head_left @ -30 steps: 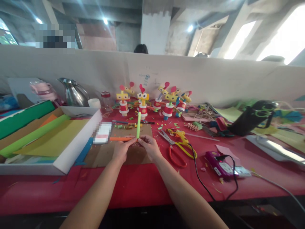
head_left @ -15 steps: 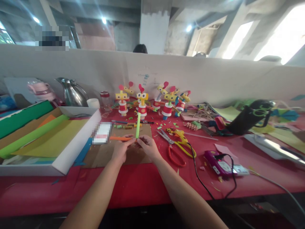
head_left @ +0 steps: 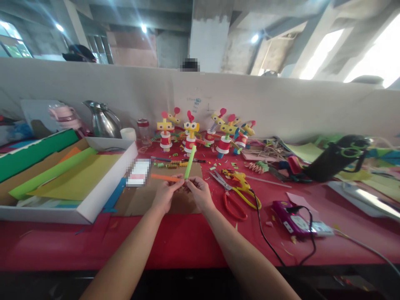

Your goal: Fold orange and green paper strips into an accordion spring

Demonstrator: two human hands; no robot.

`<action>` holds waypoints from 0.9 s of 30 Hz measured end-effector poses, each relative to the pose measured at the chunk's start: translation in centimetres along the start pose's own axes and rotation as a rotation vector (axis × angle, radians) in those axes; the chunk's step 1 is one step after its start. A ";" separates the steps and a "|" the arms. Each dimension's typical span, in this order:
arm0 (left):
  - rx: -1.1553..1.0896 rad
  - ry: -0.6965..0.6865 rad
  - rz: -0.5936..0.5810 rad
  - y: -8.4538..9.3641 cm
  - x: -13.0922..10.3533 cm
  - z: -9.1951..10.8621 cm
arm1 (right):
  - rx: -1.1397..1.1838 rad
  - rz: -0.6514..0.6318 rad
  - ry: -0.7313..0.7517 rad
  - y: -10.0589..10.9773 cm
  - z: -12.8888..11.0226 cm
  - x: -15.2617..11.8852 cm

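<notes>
Over a brown cardboard sheet (head_left: pixel 137 202), my left hand (head_left: pixel 167 193) pinches an orange paper strip (head_left: pixel 164 178), which points out to the left. My right hand (head_left: pixel 199 192) is closed at the lower end of a light green strip (head_left: pixel 190 162), its fingertips close to those of my left hand. The green strip stands up and leans slightly right. The two strips meet at my fingertips, where the joint is mostly hidden. Behind them stand several paper figures with yellow heads and red bodies, one of them a front figure (head_left: pixel 190 143).
Left lies a white box (head_left: pixel 106 189) of coloured paper, with a steel jug (head_left: pixel 104 121) behind. To the right are red-handled scissors (head_left: pixel 234 204), a yellow glue gun (head_left: pixel 242 181), a corded purple power strip (head_left: pixel 293 218) and a black bottle (head_left: pixel 336 158). A partition (head_left: pixel 150 89) runs behind.
The view has shifted, so the table things appear slightly further right. The green strip has tilted from nearly upright to leaning right. Both hands remain closed at the strips.
</notes>
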State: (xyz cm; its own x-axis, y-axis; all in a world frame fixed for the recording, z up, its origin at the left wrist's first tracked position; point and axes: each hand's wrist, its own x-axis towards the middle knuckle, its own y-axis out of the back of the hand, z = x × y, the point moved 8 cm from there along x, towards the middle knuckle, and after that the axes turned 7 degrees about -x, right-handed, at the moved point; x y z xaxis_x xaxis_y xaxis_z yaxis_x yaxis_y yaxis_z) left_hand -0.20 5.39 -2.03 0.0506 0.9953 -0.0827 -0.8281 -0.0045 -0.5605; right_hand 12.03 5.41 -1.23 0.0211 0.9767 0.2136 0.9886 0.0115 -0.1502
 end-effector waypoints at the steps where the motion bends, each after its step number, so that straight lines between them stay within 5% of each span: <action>1: -0.012 0.023 -0.022 -0.3 -0.1 -0.2 | -0.007 0.010 0.011 0.1 0.0 0.0; 16: -0.001 -0.013 0.086 1.4 0.4 0.2 | 0.061 -0.078 0.004 -1.4 -0.1 -0.7; 27: 0.029 -0.009 -0.010 0.0 0.0 -0.1 | 0.054 0.088 0.007 0.1 -0.2 -0.7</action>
State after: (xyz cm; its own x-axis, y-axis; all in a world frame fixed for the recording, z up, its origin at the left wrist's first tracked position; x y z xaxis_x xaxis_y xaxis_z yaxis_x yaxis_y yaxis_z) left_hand -0.18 5.42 -2.14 0.0541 0.9961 -0.0701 -0.8433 0.0080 -0.5373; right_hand 12.11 4.72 -1.23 0.1088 0.9729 0.2040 0.9733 -0.0625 -0.2209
